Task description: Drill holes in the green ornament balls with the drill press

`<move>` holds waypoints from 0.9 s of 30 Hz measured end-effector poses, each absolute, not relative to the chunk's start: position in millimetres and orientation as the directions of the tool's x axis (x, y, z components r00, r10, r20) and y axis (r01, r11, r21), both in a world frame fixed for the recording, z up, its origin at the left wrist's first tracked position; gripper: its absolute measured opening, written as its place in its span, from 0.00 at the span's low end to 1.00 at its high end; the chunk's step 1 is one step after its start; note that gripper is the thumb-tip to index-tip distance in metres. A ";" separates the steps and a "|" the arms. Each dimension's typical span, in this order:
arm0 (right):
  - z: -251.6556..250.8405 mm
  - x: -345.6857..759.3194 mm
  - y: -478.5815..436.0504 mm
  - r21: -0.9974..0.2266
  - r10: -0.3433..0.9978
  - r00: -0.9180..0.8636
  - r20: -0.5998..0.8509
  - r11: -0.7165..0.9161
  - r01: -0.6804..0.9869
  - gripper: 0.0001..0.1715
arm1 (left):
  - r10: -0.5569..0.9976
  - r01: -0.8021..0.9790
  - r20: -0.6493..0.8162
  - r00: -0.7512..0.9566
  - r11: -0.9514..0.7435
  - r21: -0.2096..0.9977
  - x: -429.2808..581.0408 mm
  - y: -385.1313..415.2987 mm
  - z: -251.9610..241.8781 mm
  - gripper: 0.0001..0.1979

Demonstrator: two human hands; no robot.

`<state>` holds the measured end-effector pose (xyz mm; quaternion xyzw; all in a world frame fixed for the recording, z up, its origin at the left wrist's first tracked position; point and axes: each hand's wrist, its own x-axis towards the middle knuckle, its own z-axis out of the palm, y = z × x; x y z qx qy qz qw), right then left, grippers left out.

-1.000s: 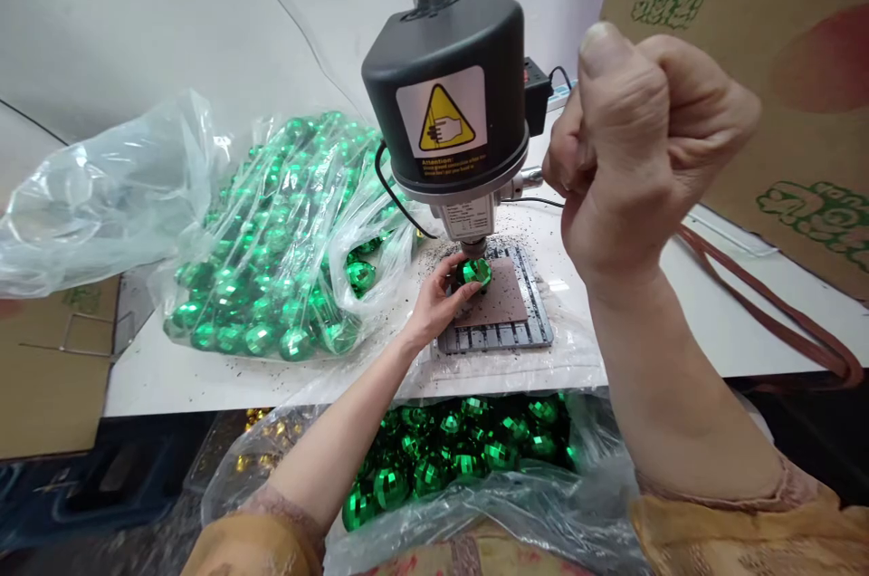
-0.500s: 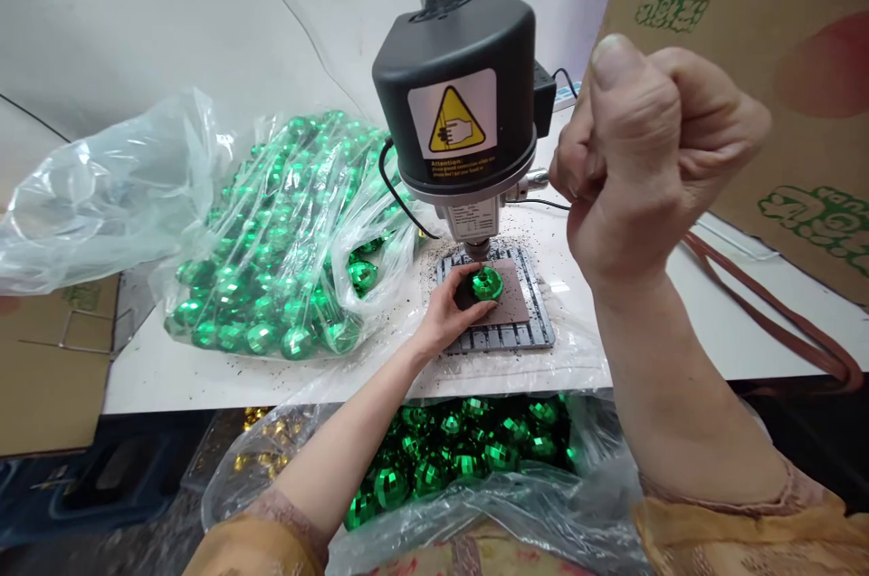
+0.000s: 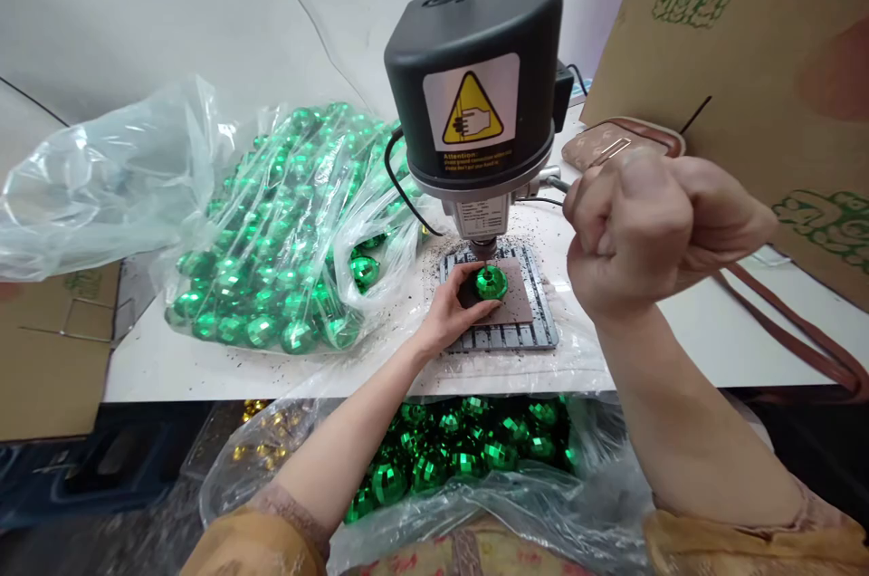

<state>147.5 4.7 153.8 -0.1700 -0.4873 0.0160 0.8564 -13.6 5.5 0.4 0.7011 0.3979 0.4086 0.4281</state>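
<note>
A shiny green faceted ball sits on the brown board of the drill press base. My left hand closes around its left side, thumb in front and fingers behind. Right above it is the chuck of a black bench drill press, its thin bit meeting the ball's top. My right hand is a fist to the right of the drill head, wrapped round the feed lever; most of the lever is hidden behind the fingers.
A clear bag of green balls lies on the white table at left. Below the front edge is an open bag with more green balls. A brown purse and a large cardboard box stand at right. Dark shavings surround the base.
My right hand has come down with the lever, uncovering the purse behind it. The chuck and bit are lower, at the ball's top. My left hand keeps its hold; the view has shifted slightly.
</note>
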 end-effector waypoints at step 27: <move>128.3 157.4 9.7 -0.130 0.067 0.390 0.918 0.982 0.138 0.27 | 0.905 0.212 0.249 0.344 -0.333 0.919 -13.3 5.5 1.5 0.29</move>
